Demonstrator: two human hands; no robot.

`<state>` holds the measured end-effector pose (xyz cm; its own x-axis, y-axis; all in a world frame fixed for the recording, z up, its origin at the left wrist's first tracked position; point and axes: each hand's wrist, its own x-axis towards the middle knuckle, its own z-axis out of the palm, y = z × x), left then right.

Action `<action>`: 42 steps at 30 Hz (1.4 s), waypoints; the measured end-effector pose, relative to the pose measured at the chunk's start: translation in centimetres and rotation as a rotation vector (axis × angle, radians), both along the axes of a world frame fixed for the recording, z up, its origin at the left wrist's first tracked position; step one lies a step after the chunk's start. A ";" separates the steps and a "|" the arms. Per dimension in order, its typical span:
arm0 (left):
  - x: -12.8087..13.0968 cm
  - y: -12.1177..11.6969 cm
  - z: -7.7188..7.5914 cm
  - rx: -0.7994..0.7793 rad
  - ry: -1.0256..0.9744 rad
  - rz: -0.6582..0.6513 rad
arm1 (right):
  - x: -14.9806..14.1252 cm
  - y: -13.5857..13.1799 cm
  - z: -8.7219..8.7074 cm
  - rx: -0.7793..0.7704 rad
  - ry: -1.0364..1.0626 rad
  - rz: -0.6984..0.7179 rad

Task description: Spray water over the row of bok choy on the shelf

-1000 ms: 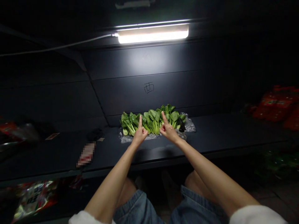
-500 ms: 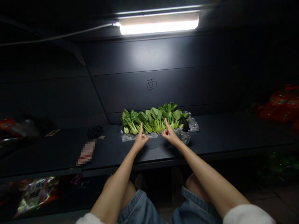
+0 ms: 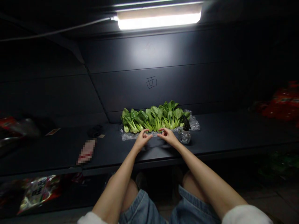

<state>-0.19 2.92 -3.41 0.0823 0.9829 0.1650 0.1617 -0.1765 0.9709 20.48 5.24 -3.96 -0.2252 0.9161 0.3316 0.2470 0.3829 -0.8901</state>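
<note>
A row of green bok choy [image 3: 154, 118] lies on clear plastic wrap [image 3: 195, 124] at the back of a dark shelf [image 3: 221, 137], under a strip light. My left hand [image 3: 142, 141] and my right hand [image 3: 167, 137] hover side by side just in front of the greens, above the wrap's near edge. The fingers of both hands are curled inward with the fingertips drawn together, and nothing shows inside them. A small clear spray bottle [image 3: 185, 133] with a black trigger stands just right of my right hand.
A strip light [image 3: 158, 20] glows overhead. A flat packet [image 3: 87, 151] and a small dark object [image 3: 94, 131] lie on the shelf to the left. Red snack bags [image 3: 281, 104] sit at far right, and more bags [image 3: 37, 193] below left. My knees in denim shorts are underneath.
Both index fingers pointed up at the greens earlier; now they have folded down and the hands have drawn back slightly toward me, fingers curled.
</note>
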 end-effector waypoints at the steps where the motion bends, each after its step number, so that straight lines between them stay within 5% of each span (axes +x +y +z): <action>1: -0.1 0.0 0.3 -0.021 -0.023 0.023 | 0.0 0.0 0.3 -0.010 0.010 -0.019; 5: -0.8 0.3 2.0 -0.117 -0.084 0.015 | 0.1 0.2 2.1 -0.142 0.082 -0.004; 12: -1.2 -0.4 6.5 -0.139 -0.258 -0.324 | 0.5 -0.6 7.1 -0.355 0.274 0.350; 16: -0.7 -1.0 8.6 -0.110 -0.417 -0.406 | 0.5 -1.7 9.3 -0.392 0.428 0.516; 19: -0.3 -0.7 8.5 -0.118 -0.516 -0.414 | 0.2 -1.5 9.0 -0.533 0.449 0.587; 25: 0.8 0.3 5.5 -0.280 -0.510 -0.529 | -0.4 -0.2 6.0 -0.748 0.385 0.556; 29: 2.0 0.5 5.4 -0.270 -0.491 -0.542 | -0.7 0.1 5.2 -0.641 0.325 0.472; 34: 3.0 1.1 5.7 -0.201 -0.430 -0.353 | -0.5 -0.6 4.2 -0.186 0.160 0.046; 38: 2.9 1.7 3.7 -0.261 -0.343 -0.194 | 0.8 -2.5 4.4 0.156 0.090 -0.263; 42: 2.6 2.2 1.1 -0.240 -0.333 -0.013 | 3.0 -4.5 6.7 0.433 0.149 -0.407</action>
